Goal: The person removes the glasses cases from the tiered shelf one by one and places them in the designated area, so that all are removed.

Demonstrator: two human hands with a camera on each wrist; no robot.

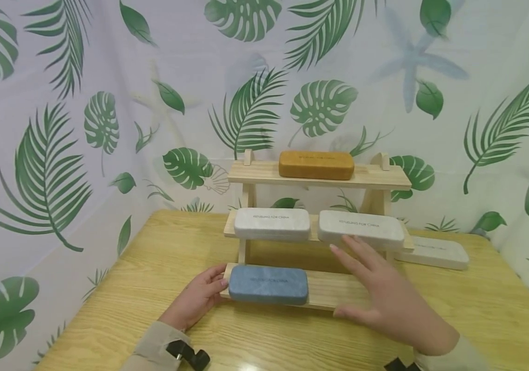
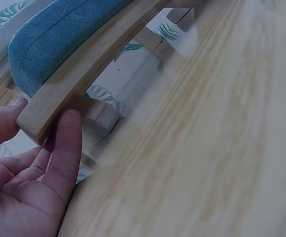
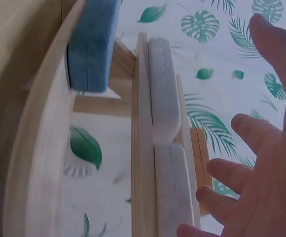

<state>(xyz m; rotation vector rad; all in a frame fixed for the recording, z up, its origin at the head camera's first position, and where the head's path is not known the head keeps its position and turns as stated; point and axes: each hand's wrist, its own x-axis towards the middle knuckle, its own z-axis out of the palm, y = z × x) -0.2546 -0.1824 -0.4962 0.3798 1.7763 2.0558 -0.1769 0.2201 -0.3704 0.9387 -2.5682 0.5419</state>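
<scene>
A three-tier wooden display rack (image 1: 329, 286) stands on the table. My left hand (image 1: 199, 293) pinches the left end of its bottom board, thumb at the top edge and a finger underneath in the left wrist view. Beside that thumb, a blue glasses case (image 1: 269, 286) lies on the bottom board. My right hand (image 1: 385, 304) holds nothing, its fingers spread and fingertips overlapping the lower edge of the right white glasses case (image 1: 361, 225) in the head view. Another white glasses case (image 1: 271, 226) shares the middle tier. An orange glasses case (image 1: 315, 167) sits on top.
One more white glasses case (image 1: 440, 253) lies on the wooden table (image 1: 176, 239), behind the rack at the right. A leaf-print cloth (image 1: 162, 93) hangs behind and along the sides. In the right wrist view, the rack's slanted leg (image 3: 121, 74) shows between the tiers.
</scene>
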